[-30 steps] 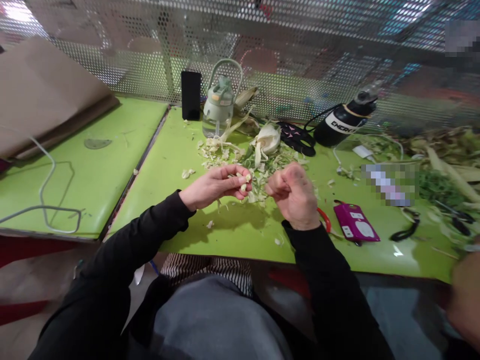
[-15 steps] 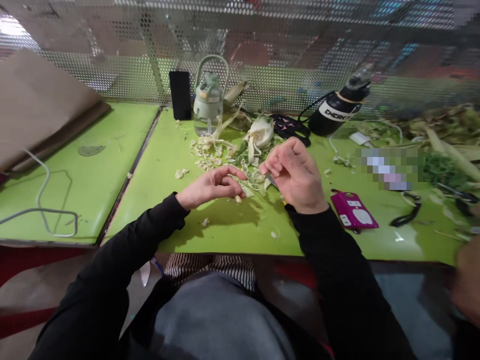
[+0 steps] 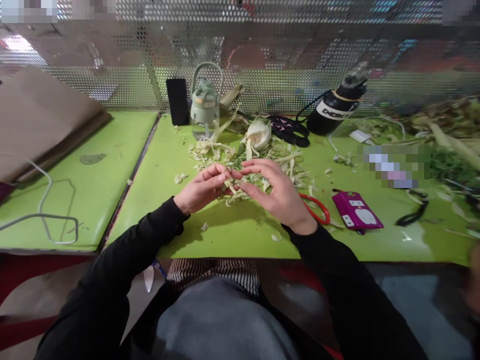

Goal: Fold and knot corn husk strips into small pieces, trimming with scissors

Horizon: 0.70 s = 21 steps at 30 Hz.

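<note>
My left hand (image 3: 204, 189) is closed in a pinch on a small bunch of pale plant strips (image 3: 233, 188), which look like shredded corn husk. My right hand (image 3: 281, 194) reaches in from the other side, fingers stretched and thumb apart, its tips close to the bunch. Whether those tips touch it I cannot tell. Under and behind both hands spreads a heap of pale shavings (image 3: 294, 161). A whitish husk bulb (image 3: 259, 134) lies at the back of the heap. Beside my right wrist shows a red loop (image 3: 321, 210), like a scissors handle; its other end is hidden.
On the green table (image 3: 225, 237) stand a phone (image 3: 177, 102), a pale green bottle (image 3: 204, 105) and a tilted black bottle (image 3: 333, 112). A purple power socket (image 3: 357, 210) is to the right. Brown paper (image 3: 48, 120) and a cable (image 3: 48, 216) lie left. Husks (image 3: 446, 125) pile up far right.
My right hand has opened from a closed pinch and moved lower and left, uncovering the red loop. My left hand has closed more tightly on the pale strips. The view has tilted slightly.
</note>
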{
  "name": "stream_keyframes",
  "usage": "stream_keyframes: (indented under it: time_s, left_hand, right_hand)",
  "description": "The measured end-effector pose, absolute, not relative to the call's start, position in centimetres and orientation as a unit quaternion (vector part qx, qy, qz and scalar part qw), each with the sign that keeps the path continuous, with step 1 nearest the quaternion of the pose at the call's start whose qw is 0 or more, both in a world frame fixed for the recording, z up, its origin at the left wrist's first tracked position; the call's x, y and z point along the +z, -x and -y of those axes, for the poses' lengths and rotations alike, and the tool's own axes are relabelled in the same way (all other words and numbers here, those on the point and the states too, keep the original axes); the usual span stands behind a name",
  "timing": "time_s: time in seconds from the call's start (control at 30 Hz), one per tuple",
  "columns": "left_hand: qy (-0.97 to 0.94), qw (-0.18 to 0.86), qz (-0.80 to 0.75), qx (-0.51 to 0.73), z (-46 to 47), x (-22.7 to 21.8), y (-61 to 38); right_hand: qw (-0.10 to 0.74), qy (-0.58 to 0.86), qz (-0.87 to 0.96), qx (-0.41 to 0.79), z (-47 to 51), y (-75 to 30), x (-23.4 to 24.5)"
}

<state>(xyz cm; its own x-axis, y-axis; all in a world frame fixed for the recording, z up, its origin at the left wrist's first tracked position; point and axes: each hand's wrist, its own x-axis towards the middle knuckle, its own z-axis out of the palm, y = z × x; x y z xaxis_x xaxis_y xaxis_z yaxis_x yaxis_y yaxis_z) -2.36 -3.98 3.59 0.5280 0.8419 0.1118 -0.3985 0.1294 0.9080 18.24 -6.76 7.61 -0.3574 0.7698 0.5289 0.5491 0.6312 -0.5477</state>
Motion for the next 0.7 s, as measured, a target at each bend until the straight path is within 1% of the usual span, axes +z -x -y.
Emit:
stream_keyframes:
  time_s: [0.13, 0.2, 0.23, 0.4, 0.6, 0.7]
  left_hand:
    - [-0.522, 0.708, -0.2, 0.432, 4.2, 3.8, 2.5]
    - [-0.535, 0.704, -0.191, 0.426, 4.1, 3.9, 2.7]
    - [-0.548, 0.697, -0.187, 0.422, 4.1, 4.0, 2.8]
    - [-0.648, 0.628, -0.166, 0.397, 4.1, 4.3, 3.2]
    - [-0.703, 0.561, -0.146, 0.413, 3.9, 3.9, 3.1]
    - [-0.773, 0.453, -0.145, 0.419, 3.1, 3.1, 3.1]
  right_hand:
    - [0.447, 0.396, 0.791, 0.132, 7.0, -17.9, 6.9]
    - [0.459, 0.387, 0.791, 0.118, 7.2, -17.8, 7.0]
    - [0.452, 0.384, 0.797, 0.113, 7.3, -17.7, 7.1]
    - [0.363, 0.357, 0.855, 0.099, 7.5, -17.6, 7.6]
    - [0.354, 0.359, 0.86, 0.074, 6.8, -18.1, 6.9]
    - [0.352, 0.372, 0.857, 0.062, 6.4, -18.4, 6.1]
